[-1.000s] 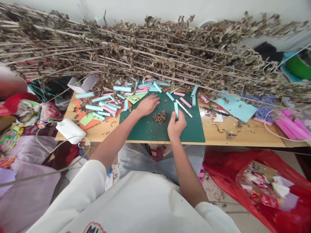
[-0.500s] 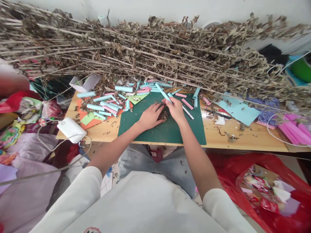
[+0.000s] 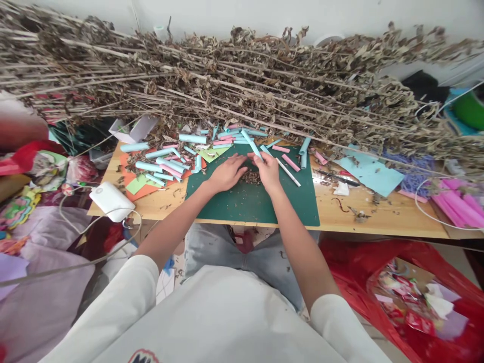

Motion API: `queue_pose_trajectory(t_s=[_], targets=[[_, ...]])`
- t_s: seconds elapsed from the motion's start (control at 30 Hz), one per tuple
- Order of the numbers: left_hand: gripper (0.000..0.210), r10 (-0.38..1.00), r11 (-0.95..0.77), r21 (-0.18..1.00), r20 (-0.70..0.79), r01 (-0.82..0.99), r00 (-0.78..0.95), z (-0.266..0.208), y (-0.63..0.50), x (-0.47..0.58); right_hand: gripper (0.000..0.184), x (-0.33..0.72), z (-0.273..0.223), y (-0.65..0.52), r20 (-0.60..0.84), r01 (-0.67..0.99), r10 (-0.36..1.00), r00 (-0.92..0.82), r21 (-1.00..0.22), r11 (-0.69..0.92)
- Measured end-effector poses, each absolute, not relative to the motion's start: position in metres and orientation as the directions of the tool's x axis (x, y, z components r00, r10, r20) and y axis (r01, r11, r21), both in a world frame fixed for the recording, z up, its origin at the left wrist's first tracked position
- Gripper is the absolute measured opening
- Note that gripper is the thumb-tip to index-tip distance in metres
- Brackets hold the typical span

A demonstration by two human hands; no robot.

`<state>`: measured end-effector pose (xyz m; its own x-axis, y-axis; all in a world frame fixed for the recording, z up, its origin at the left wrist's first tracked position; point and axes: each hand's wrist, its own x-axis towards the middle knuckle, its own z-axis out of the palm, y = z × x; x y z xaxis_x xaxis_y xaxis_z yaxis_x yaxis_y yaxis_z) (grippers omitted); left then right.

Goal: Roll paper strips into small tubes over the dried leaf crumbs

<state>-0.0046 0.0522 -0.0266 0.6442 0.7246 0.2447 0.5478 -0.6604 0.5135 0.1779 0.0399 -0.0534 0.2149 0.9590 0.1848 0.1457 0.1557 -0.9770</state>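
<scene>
My left hand (image 3: 227, 174) is open, its fingers stretched out over the green cutting mat (image 3: 223, 206). Crumbled dry leaves (image 3: 252, 177) lie in a small heap between my two hands. A light blue paper tube (image 3: 251, 143) slants up and away from my right hand (image 3: 269, 174), whose fingers are closed around its near end. The fingertips of both hands come close together at the far side of the heap. Just right of my right hand, a thin white stick (image 3: 288, 172) rests on the mat, with a pink paper tube (image 3: 290, 162) beside it.
Bundled dry plant stalks (image 3: 234, 85) span the back of the wooden table (image 3: 397, 219). More rolled tubes (image 3: 192, 138) are piled at left and centre. A white power bank (image 3: 112, 201) sits at the left edge. A red bag (image 3: 351, 262) of scraps stands below right.
My left hand has slid away to the left, uncovering more of the leaf heap. My right hand has shifted slightly left with the tube's near end. The mat has moved a little.
</scene>
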Motion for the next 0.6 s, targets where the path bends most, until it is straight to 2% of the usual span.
queue_pose_trajectory(t_s=[0.07,0.13,0.2,0.27,0.33,0.43,0.47,0.53,0.6], targets=[[0.045,0.688,-0.674,0.551,0.224,0.492,0.691,-0.025,0.047,0.0,0.042,0.175,-0.056,0.04,0.195,0.115,0.94,0.279,-0.979,0.169],[0.043,0.714,-0.642,0.614,0.263,0.458,0.649,-0.021,0.041,0.0,0.044,0.176,-0.057,0.04,0.198,0.142,0.93,0.311,-0.977,0.161],[0.042,0.762,-0.601,0.668,0.314,0.438,0.566,-0.017,0.035,-0.005,0.045,0.177,-0.055,0.039,0.169,0.153,0.957,0.234,-0.979,0.136],[0.043,0.784,-0.582,0.685,0.33,0.439,0.525,-0.012,0.029,-0.016,0.044,0.177,-0.051,0.037,0.12,0.079,0.982,0.143,-0.991,0.109],[0.054,0.757,-0.612,0.642,0.308,0.461,0.576,-0.009,0.02,-0.03,0.042,0.179,-0.045,0.033,0.093,-0.017,0.986,0.139,-0.995,0.097],[0.105,0.644,-0.719,0.513,0.239,0.469,0.727,-0.007,0.001,-0.047,0.039,0.183,-0.04,0.026,0.093,-0.037,0.958,0.272,-0.994,0.107],[0.115,0.615,-0.745,0.469,0.208,0.474,0.761,-0.008,-0.005,-0.049,0.037,0.185,-0.04,0.023,0.1,-0.016,0.942,0.32,-0.994,0.111],[0.122,0.603,-0.764,0.402,0.165,0.505,0.78,-0.014,-0.012,-0.049,0.036,0.186,-0.041,0.014,0.13,0.049,0.9,0.417,-0.992,0.12],[0.112,0.621,-0.756,0.369,0.146,0.54,0.77,-0.023,-0.013,-0.039,0.038,0.183,-0.044,0.001,0.167,0.124,0.843,0.512,-0.985,0.12]])
